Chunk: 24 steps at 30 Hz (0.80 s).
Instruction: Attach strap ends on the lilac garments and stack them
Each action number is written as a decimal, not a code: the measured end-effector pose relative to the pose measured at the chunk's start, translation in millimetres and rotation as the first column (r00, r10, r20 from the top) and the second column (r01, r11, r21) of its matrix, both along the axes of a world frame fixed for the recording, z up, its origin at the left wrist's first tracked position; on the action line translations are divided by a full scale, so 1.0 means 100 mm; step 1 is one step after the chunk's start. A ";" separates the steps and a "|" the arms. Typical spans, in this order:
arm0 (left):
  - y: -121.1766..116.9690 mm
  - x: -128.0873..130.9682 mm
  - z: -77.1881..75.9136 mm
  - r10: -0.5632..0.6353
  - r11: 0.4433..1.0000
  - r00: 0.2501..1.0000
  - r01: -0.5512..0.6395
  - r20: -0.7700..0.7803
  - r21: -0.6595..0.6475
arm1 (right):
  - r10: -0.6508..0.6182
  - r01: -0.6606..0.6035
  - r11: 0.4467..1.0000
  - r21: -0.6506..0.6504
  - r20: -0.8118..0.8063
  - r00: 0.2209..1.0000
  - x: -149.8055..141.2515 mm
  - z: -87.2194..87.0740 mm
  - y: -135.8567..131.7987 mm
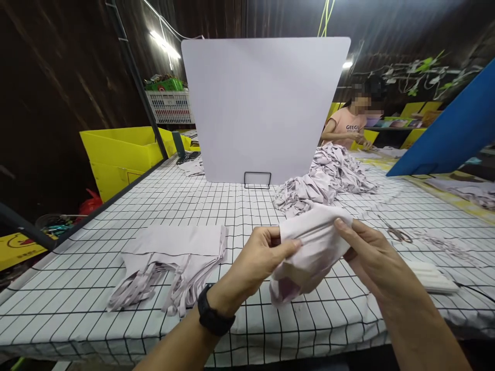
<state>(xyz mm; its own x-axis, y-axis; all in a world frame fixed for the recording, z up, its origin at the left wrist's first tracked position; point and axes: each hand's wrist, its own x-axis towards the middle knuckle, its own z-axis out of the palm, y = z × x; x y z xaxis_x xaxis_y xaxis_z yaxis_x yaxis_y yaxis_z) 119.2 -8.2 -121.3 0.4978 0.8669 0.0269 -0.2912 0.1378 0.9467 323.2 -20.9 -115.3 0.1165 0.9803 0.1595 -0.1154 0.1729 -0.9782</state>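
**A thin cloth piece held between two bare hands**

The pale cloth piece (313, 239) is raised above the near part of the grid-patterned tablecloth (242, 211), in front of a loose fabric heap (336, 172). The left hand (266, 252) pinches its left edge, thumb on the near face and fingers largely hidden behind; the right hand (363, 239) pinches the upper right corner in the same manner. Both grips are narrow, closed to about the thickness of the fabric. Between them the upper band is fairly taut and creased, while the lower portion sags and folds.

Handling properties (inferred): the material appears light, soft and limp, with no stiffness of its own, so its shape depends on where it is supported. It is unlikely to break, but it probably wrinkles readily, and single layers may slide over one another. Slipperiness cannot be determined from this view. The firmest hold is likely at the straight upper edge, with the two pinches set well apart; a grasp on the drooping lower folds would tend to bunch the cloth. Comparable pieces lie in a flat stack (181, 239) to the left, its strap-like ends trailing toward the near edge. Scissors (400, 235) rest to the right.
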 end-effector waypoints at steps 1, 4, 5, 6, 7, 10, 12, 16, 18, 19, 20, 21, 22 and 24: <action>0.01 -0.01 0.04 -0.018 1.000 0.999 0.018 0.037 -0.020 | 0.000 0.000 1.000 -0.013 -0.010 1.000 0.01 0.01 0.02; 0.07 -0.02 0.14 -0.036 0.996 0.994 0.043 0.100 -0.078 | 0.015 -0.019 0.994 -0.103 -0.034 0.999 0.05 -0.05 0.11; 0.09 -0.02 0.17 -0.022 0.995 0.996 0.030 0.088 -0.094 | 0.017 -0.020 0.991 -0.135 -0.024 1.000 0.07 -0.09 0.15; 0.12 -0.01 0.19 -0.002 0.994 0.998 0.009 0.065 -0.107 | 0.004 -0.003 0.988 -0.152 0.008 1.000 0.07 -0.13 0.18; 0.15 0.00 0.21 0.017 0.993 0.999 -0.012 0.039 -0.119 | -0.038 0.048 0.987 -0.153 0.071 0.997 0.08 -0.17 0.20; 0.24 0.05 0.25 0.061 0.985 0.998 -0.062 -0.016 -0.163 | -0.343 0.362 0.932 0.016 0.365 0.866 0.03 -0.22 0.14; 0.28 0.09 0.27 0.070 0.983 0.997 -0.073 -0.020 -0.170 | -0.473 0.420 0.880 0.221 0.488 0.734 -0.06 -0.18 0.04; 0.27 0.19 0.33 0.015 0.997 1.000 -0.017 -0.024 -0.079 | -0.406 0.096 0.891 0.443 0.686 0.604 -0.28 -0.03 -0.09; 0.23 0.22 0.35 -0.003 1.000 0.999 0.004 -0.038 0.012 | -0.452 0.063 0.868 0.492 0.733 0.508 -0.36 0.01 -0.06; 0.22 0.24 0.36 -0.012 0.998 0.999 0.015 -0.048 0.059 | -0.473 0.076 0.862 0.502 0.740 0.478 -0.38 0.02 -0.04; 0.21 0.24 0.36 -0.026 0.994 0.998 0.032 -0.062 0.104 | -0.472 0.085 0.866 0.493 0.749 0.465 -0.39 0.02 -0.01; 0.20 0.24 0.35 -0.031 0.988 0.996 0.043 -0.081 0.149 | -0.447 0.083 0.881 0.466 0.763 0.468 -0.38 0.02 0.02; 0.20 0.22 0.34 -0.025 0.979 0.994 0.046 -0.107 0.199 | -0.406 0.071 0.901 0.428 0.776 0.482 -0.36 0.03 0.04; 0.20 0.17 0.29 0.050 0.943 0.983 0.011 -0.174 0.333 | -0.316 0.038 0.934 0.354 0.775 0.547 -0.27 0.03 0.08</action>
<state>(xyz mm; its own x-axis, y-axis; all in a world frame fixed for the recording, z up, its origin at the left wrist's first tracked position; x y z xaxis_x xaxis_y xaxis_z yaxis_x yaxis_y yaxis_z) 136.2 12.1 -92.6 0.5037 0.8336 0.2265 -0.1133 -0.1962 0.9740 296.5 -12.5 -112.0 -0.0325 0.8528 0.5213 0.7613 0.3591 -0.5399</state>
